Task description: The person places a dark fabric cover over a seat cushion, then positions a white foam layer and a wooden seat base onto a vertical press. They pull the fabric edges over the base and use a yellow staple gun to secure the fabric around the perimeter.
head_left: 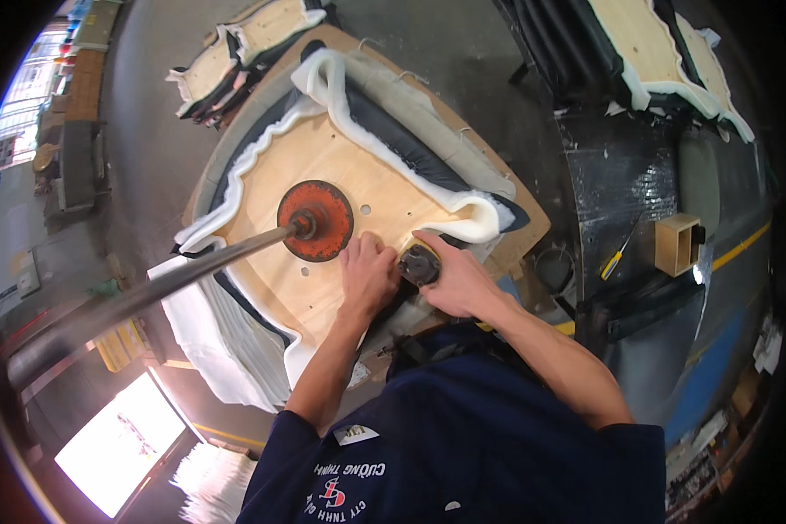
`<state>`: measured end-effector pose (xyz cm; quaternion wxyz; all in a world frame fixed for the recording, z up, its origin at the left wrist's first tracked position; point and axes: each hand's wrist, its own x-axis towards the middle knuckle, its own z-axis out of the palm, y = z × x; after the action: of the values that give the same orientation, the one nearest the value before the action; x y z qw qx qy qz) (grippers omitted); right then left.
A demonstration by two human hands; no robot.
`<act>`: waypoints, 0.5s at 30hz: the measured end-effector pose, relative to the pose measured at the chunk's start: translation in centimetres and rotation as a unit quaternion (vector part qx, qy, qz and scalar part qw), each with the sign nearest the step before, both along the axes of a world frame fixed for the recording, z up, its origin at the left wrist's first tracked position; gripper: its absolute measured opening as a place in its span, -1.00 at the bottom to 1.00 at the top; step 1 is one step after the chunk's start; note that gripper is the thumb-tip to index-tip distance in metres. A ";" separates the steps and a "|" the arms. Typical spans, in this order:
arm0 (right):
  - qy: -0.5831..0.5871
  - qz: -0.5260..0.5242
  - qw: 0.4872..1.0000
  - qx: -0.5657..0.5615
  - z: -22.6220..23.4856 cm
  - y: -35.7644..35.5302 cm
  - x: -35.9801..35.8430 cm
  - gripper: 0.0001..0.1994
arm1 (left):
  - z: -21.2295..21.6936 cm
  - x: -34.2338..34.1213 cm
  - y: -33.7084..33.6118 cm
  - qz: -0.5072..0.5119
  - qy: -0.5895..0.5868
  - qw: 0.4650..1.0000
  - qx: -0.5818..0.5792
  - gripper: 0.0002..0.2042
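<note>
A plywood seat panel (pixel 275 166) lies face up before me, ringed by white padding (pixel 236 188) and a black cover (pixel 397 153). Pressing on its middle is a round orange disc (pixel 327 223) at the end of a long metal rod (pixel 157 279). My left hand (pixel 368 278) is closed at the near edge of the panel, its curled fingers gripping the black cover there; the fingertips are partly hidden. Right beside it, my right hand (pixel 454 279) is wrapped around a staple gun (pixel 420 264) with a black round top, held over that same edge.
A brown board (pixel 537 223) supports the seat. At right, a black-covered table (pixel 611 166) carries a yellow screwdriver (pixel 614 265) and a small wooden box (pixel 675 244). More padded panels (pixel 275 31) lie at the back. White padding sheets (pixel 223 341) are stacked at left.
</note>
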<state>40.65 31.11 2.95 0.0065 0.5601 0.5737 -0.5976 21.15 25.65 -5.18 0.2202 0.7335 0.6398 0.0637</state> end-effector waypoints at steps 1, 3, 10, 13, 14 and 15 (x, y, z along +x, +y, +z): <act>0.010 0.001 1.000 -0.007 -0.2 0.5 0.2 -0.22 | 0.9 -0.1 -0.7 0.021 0.005 1.000 -0.001 -0.76; 0.029 0.012 0.997 0.069 -1.4 0.6 0.8 -0.24 | 3.2 -0.5 -4.2 0.069 0.014 0.997 -0.006 -0.69; 0.101 0.036 0.994 -0.009 -1.9 5.2 2.4 -0.37 | 5.4 0.2 -17.1 0.190 0.042 0.978 -0.070 -0.70; 0.079 0.068 0.994 -0.015 -1.2 6.8 2.5 -0.38 | 4.4 2.9 -17.1 0.221 0.033 0.975 -0.017 -0.79; 0.078 0.075 0.994 0.015 -1.0 6.5 2.6 -0.37 | 4.2 3.8 -16.3 0.233 0.037 0.972 0.005 -0.82; 0.078 0.082 0.993 0.043 -1.0 6.3 2.8 -0.37 | 4.2 4.6 -15.8 0.259 0.017 0.966 0.018 -0.85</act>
<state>43.43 37.41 1.96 -0.0140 0.4626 0.6415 -0.6117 25.73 9.87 -1.01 0.1720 0.5479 0.8102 0.1176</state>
